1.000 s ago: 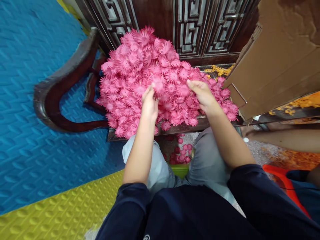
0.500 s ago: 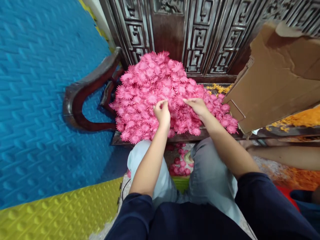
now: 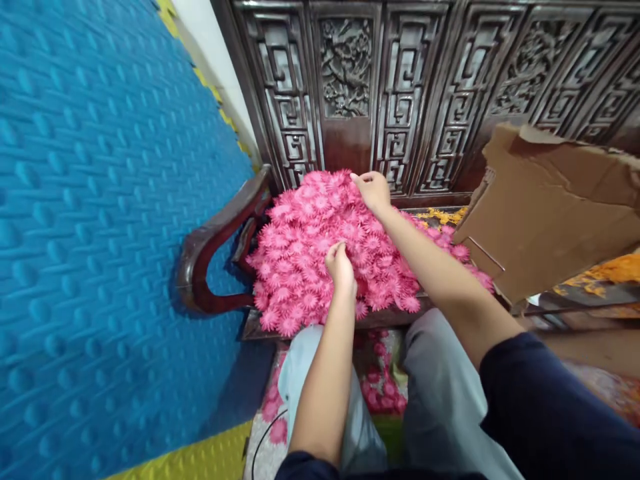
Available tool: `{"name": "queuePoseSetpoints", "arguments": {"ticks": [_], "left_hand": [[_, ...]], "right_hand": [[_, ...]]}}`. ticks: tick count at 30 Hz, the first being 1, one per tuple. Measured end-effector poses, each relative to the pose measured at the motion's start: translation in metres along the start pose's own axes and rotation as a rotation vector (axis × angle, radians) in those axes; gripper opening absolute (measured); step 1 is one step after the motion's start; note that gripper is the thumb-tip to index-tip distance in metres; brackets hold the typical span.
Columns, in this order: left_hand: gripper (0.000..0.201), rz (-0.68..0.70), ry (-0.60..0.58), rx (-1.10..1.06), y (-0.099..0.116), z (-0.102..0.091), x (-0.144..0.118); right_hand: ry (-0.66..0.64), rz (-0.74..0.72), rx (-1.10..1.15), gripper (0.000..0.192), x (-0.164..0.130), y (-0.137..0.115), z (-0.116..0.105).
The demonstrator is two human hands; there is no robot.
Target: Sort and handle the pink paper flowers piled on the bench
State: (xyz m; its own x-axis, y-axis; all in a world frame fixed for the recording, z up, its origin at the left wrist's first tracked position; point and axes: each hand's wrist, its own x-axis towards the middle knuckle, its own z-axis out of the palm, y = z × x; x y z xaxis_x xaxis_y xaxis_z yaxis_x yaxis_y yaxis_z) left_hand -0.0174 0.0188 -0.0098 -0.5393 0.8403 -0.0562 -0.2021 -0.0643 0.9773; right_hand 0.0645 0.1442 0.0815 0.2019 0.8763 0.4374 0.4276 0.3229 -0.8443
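Note:
A large heap of pink artificial flowers (image 3: 305, 267) with thin, spiky petals lies on the dark wooden bench in front of me. Over the middle of the heap, my left hand (image 3: 342, 267) is closed in a pinch, thumb against fingers; anything between them is too small to make out. My right hand (image 3: 374, 192) reaches to the top of the heap near the bench back, fingers pinched, the tips at the edge of a pink flower. Whether they grip that flower or something thin, I cannot tell.
A carved wooden bench back (image 3: 350, 87) rises behind the heap, with a curved armrest (image 3: 193, 267) at left. A torn cardboard box (image 3: 545, 207) leans at right, near orange flowers (image 3: 617, 268). Blue foam matting (image 3: 100, 233) spreads leftward. Pink pieces (image 3: 383, 387) lie below, between my knees.
My right hand has moved from the middle of the heap up to its top, away from my left hand. The left stays pinched over the flowers. The camera view has tilted upward.

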Motion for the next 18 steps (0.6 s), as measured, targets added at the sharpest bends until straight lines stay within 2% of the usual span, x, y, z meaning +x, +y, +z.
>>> {"name": "queuePoseSetpoints", "arguments": {"ticks": [1, 2, 4, 5, 7, 8, 10, 14, 18], "left_hand": [[0.012, 0.013, -0.001, 0.005, 0.002, -0.001, 0.001], [0.011, 0.036, 0.005, 0.019, 0.005, -0.002, 0.002], [0.012, 0.110, 0.037, 0.062, 0.011, -0.004, 0.001], [0.013, 0.186, 0.115, 0.140, 0.014, -0.005, 0.001], [0.016, 0.293, 0.211, 0.241, 0.020, -0.007, 0.000], [0.015, 0.328, 0.207, 0.269, 0.022, -0.006, 0.000], [0.013, 0.353, 0.216, 0.301, 0.025, -0.005, 0.000], [0.013, 0.380, 0.255, 0.345, 0.028, 0.001, 0.000], [0.013, 0.459, 0.235, 0.409, 0.029, 0.007, 0.003]], "right_hand": [[0.081, 0.016, 0.024, 0.029, -0.015, 0.000, 0.001], [0.073, 0.020, 0.075, 0.027, -0.032, -0.002, 0.001], [-0.080, 0.019, 0.221, 0.027, -0.068, -0.008, 0.001], [-0.150, 0.025, 0.300, 0.028, -0.085, -0.012, 0.001], [-0.166, 0.051, 0.428, 0.027, -0.112, -0.018, 0.001], [-0.109, 0.070, 0.456, 0.026, -0.120, -0.020, 0.000], [-0.032, 0.067, 0.458, 0.026, -0.129, -0.021, -0.003], [-0.016, 0.075, 0.447, 0.025, -0.126, -0.011, -0.014], [0.171, 0.227, 0.510, 0.021, -0.124, 0.007, -0.015]]}}
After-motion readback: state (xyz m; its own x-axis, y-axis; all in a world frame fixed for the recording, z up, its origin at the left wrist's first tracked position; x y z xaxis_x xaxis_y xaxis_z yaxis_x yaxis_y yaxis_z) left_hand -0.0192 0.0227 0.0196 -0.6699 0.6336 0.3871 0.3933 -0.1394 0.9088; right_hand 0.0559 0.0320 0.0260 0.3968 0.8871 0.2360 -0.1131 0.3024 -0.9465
